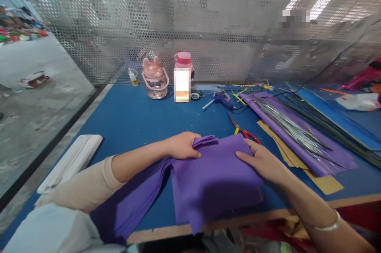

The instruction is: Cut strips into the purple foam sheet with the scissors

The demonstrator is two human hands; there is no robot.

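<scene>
My left hand (185, 145) is closed on a bunched purple sheet, whose gathered edge sticks out past the thumb. More layered purple sheets (131, 209) hang down under the left forearm toward the table's front edge. A stack of purple sheets (217, 181) lies in front of me, its near corner drooping over the edge. My right hand (258, 159) pinches the top right part of this stack, thumb on top and fingers behind. Just beyond the right hand, scissors (250, 136) with red handles are partly hidden by the purple sheets.
A blue glue gun (223, 100), a tape roll (195, 96) and two pink bottles (155, 82) stand or lie at the back. Silvery strips (294, 126) rest on purple sheeting at right, beside tan paper (324, 181). A white case (71, 161) lies at left.
</scene>
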